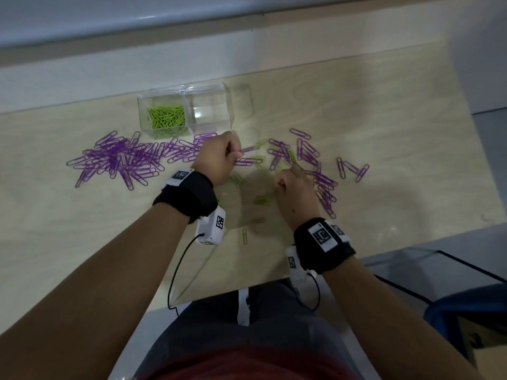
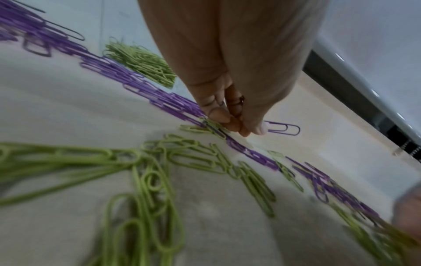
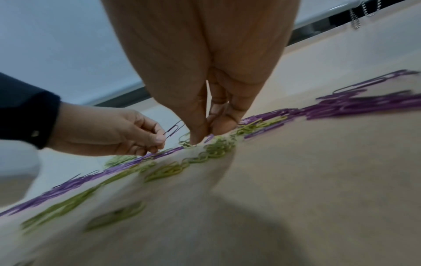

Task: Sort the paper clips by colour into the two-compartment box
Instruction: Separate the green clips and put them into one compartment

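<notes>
Right wrist view: purple clip (image 3: 174, 130) pinched in left hand (image 3: 109, 133); right hand (image 3: 205, 115) fingertips pinching green clips (image 3: 214, 149).

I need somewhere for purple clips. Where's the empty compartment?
Head view: right half of the clear box, beside the green paper clips.

Dim, cool light; soft shadows of the arms fall on the tabletop (image 1: 356, 111). Both wrist views are smeared with blur and stretched toward their edges.
</notes>
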